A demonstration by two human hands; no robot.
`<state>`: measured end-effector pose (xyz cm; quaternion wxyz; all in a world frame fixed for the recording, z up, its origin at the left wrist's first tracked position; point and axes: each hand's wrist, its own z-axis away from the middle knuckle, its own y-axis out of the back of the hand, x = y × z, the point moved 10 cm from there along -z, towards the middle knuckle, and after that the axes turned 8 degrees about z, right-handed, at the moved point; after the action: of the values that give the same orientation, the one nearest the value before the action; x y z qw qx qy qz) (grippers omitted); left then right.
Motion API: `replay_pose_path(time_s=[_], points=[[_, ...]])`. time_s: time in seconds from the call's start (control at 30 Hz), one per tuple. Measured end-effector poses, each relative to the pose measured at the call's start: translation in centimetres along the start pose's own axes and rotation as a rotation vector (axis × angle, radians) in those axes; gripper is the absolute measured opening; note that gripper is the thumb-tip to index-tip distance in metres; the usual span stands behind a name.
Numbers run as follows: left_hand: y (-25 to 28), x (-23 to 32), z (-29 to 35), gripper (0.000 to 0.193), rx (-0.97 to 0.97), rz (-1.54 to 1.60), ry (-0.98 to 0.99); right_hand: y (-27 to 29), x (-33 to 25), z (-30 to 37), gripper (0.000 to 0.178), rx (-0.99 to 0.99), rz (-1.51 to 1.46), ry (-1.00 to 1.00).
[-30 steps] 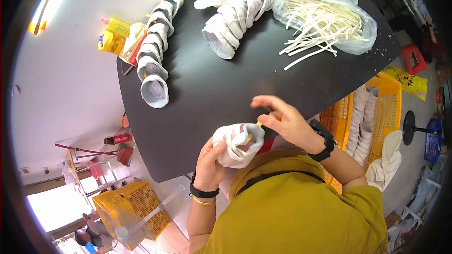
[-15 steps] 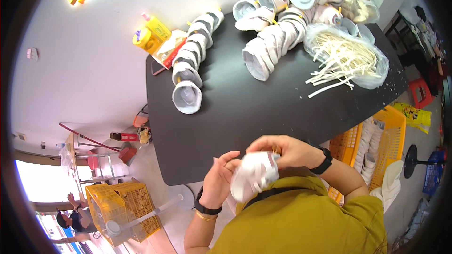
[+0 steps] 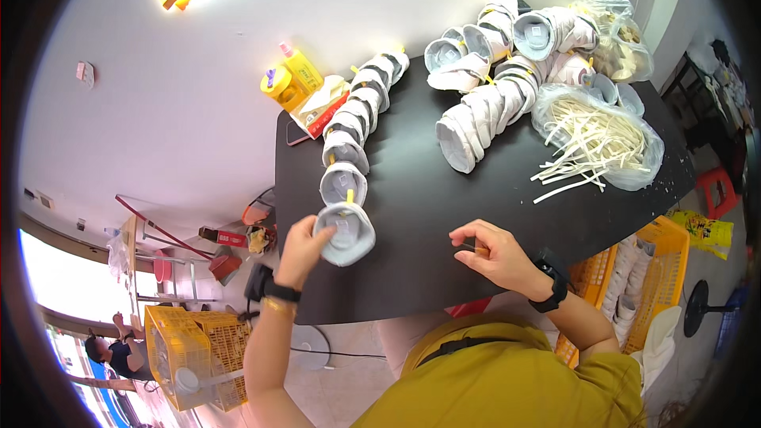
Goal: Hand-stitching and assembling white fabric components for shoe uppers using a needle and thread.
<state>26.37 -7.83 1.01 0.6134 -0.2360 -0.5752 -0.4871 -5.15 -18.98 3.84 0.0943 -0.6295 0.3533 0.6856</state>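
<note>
My left hand [image 3: 300, 250] grips a white shoe upper [image 3: 347, 247] by its near left side, thumb over the rim. Its round grey opening faces me and a yellow tab stands up at its far edge. This piece is at the near end of a long row of nested white shoe uppers [image 3: 349, 128], touching or nearly touching the last one. Over the table's front part, my right hand [image 3: 499, 255] is held with curled fingers. A small thin thing shows between its thumb and fingers, too small to name.
On the dark table [image 3: 412, 269], more stacked shoe uppers [image 3: 491, 115] lie at the back right, beside a plastic bag of pale strips [image 3: 594, 139]. Yellow bottles [image 3: 289, 83] and a tissue pack [image 3: 321, 107] stand far left. A yellow crate [image 3: 662, 269] holds more uppers at right.
The shoe upper, earlier between both hands near my body, has moved forward and left in my left hand to the row's near end. My right hand has come off it.
</note>
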Motion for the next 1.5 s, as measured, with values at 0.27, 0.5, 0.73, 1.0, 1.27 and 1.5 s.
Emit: replay_pose_path(time_s=[0.27,0.5,0.73,1.0,1.27,1.5], points=[[2.7,-2.5,-9.0,0.023,0.240,-0.266,-0.223,1.1,1.7,1.4,0.016,0.072,-0.126,-0.062],[2.4,-3.3,-9.3,0.043,0.243,-0.338,-0.139,6.4,0.3,-2.7,0.013,0.391,0.593,0.170],[-2.5,6.8,0.1,0.048,0.485,-0.609,-0.645,7.2,3.5,-10.0,0.030,0.360,1.000,-0.024],[-16.5,12.4,7.2,0.047,0.041,-0.429,-0.732,9.5,2.7,-6.7,0.020,0.450,0.634,-0.052],[-21.5,10.8,5.7,0.021,-0.036,-0.502,-0.860,5.8,6.4,-3.3,0.027,0.071,-0.004,-0.183],[-18.1,8.2,3.5,0.005,-0.015,0.362,-0.502,5.8,6.2,-2.8,0.034,0.163,0.594,-0.016]])
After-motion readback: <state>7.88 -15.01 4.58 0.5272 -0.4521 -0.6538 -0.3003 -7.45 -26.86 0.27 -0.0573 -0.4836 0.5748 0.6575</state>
